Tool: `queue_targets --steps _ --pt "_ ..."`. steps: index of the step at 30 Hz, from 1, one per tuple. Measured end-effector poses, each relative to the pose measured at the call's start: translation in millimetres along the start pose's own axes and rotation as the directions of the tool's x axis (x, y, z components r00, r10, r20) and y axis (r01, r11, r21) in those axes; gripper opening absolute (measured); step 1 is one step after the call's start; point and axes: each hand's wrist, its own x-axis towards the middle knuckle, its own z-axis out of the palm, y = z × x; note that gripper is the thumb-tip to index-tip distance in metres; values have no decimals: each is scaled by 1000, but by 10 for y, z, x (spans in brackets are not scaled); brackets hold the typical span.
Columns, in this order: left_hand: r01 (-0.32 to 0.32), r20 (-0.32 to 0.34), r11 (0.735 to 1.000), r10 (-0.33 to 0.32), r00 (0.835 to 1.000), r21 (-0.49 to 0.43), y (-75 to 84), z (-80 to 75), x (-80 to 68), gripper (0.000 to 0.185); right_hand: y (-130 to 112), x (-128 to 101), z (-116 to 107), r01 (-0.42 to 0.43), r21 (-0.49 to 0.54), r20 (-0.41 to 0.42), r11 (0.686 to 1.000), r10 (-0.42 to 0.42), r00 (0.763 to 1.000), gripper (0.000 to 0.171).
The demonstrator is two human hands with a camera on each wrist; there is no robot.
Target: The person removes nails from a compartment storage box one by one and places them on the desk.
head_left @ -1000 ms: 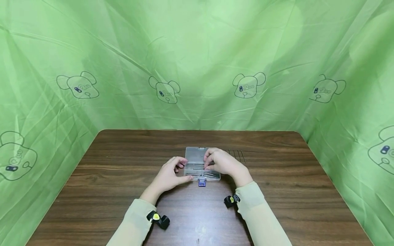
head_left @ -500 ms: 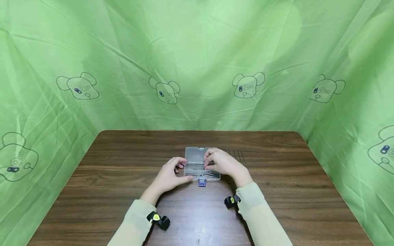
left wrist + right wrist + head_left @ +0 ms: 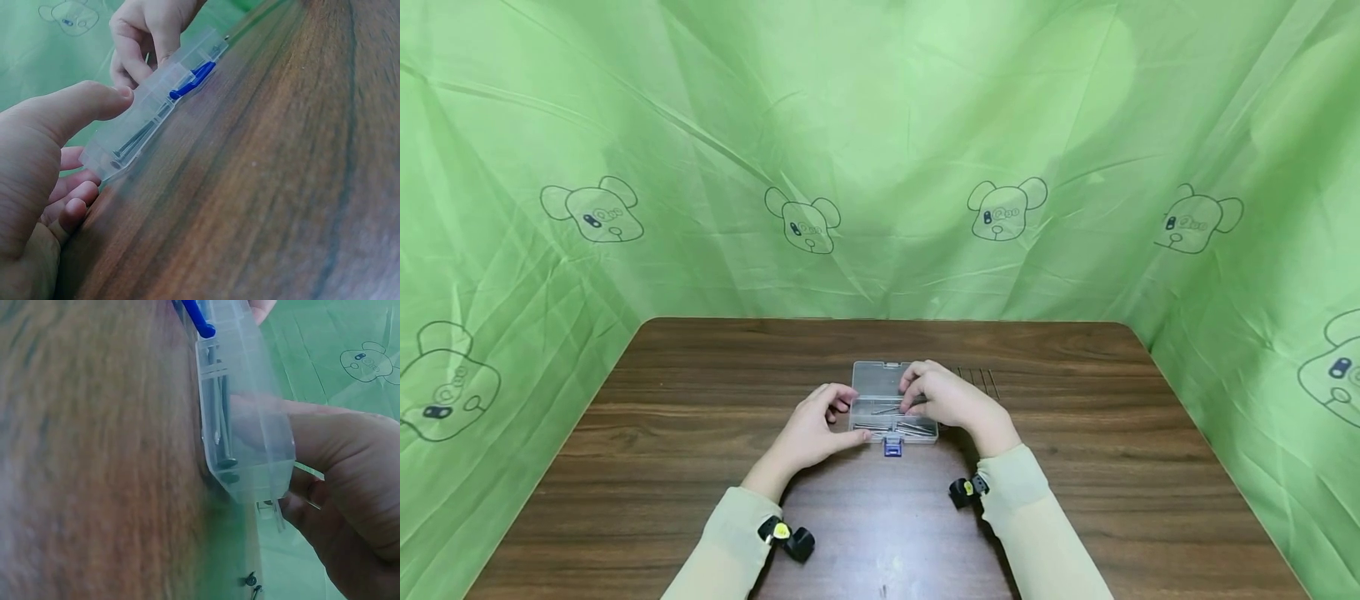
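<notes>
A small clear plastic box lies on the brown table, lid open toward the back, blue latch at the front. Long steel nails lie inside it. My left hand holds the box's left end, with the thumb on the front corner and the fingers curled beside it. Over the box's right half, my right hand has curled fingers that pinch a thin nail slanting into the box. In the right wrist view its thumb lies against the box's wall.
Several loose nails lie in a row on the table just behind the right hand, with two heads in the right wrist view. Green printed cloth walls in the table on three sides. Bare wood spreads to both sides and in front.
The right hand has shifted slightly right and back, and the pinched nail now slants more. The left hand and the box have stayed put.
</notes>
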Motion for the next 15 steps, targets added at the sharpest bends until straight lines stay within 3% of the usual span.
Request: queue_targets --steps 10,15 --pt "-3 0 1000 3 1000 2 8 -3 0 64 -22 1 8 7 -61 -10 998 -8 1000 10" --pt "0 -3 1000 0 1000 2 14 1 1 64 -45 -14 -5 23 -41 -10 999 -24 1000 12"
